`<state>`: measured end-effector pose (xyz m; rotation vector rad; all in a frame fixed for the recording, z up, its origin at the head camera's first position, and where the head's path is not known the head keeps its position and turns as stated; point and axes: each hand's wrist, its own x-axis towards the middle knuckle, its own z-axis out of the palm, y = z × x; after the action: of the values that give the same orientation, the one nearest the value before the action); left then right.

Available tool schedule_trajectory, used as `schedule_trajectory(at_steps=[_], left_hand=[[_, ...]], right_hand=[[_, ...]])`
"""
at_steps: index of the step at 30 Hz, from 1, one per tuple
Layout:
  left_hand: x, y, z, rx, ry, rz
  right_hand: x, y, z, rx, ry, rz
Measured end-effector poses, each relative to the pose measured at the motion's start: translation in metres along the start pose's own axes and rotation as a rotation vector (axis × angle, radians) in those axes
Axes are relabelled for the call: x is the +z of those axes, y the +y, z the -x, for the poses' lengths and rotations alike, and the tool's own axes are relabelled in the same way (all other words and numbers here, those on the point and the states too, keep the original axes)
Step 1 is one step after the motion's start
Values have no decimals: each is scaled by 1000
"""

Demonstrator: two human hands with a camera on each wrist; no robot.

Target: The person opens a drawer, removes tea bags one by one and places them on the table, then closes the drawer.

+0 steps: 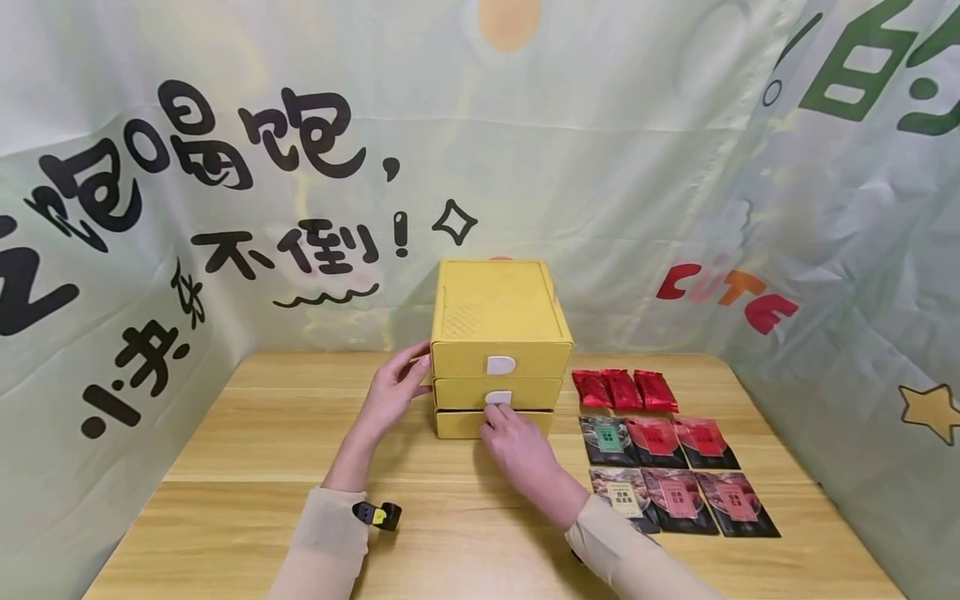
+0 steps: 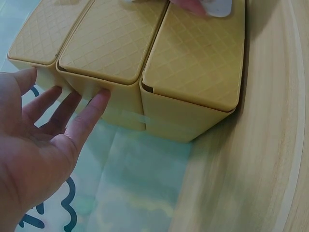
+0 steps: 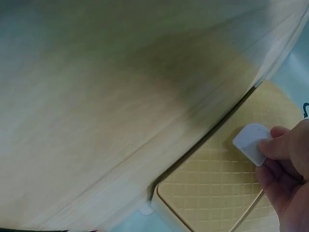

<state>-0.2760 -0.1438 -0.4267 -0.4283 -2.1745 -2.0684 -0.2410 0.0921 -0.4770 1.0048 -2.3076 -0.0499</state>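
Observation:
A yellow drawer box [image 1: 495, 304] with three stacked drawers stands on the table, each front waffle-patterned. My right hand [image 1: 522, 447] is at the bottom drawer [image 1: 457, 426], whose white pull tab [image 3: 249, 139] it pinches between thumb and fingers in the right wrist view. Along that drawer's top edge a thin dark gap shows, and its front stands slightly proud of the drawers above. My left hand [image 2: 46, 145] rests spread fingertips against the box's left side, near the top and middle drawers. White tabs [image 1: 501, 365] mark the upper drawers as well.
Right of the box lie three shiny red packets [image 1: 619, 389] in a row. In front of them, two rows of flat dark sachets [image 1: 681, 502] carry red, green or cream labels. A printed curtain [image 1: 622, 192] hangs behind the wooden table [image 1: 247, 467].

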Motion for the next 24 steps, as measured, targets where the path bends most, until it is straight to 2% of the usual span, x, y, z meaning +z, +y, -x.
schedule_trajectory(at_steps=[10,18,21,24], left_hand=[[-2,3,4,-8,6,-1],[-7,1,10,-10,24,-30],[-8,0,13,-11,35,-120],[-10,1,16,4,23,-274]], right_hand=[[-2,0,0,25,113,-18],[-10,-4,-4,51,67,-55],[-16,2,-3,65,74,-107],[-25,14,4,111,103,-172]])
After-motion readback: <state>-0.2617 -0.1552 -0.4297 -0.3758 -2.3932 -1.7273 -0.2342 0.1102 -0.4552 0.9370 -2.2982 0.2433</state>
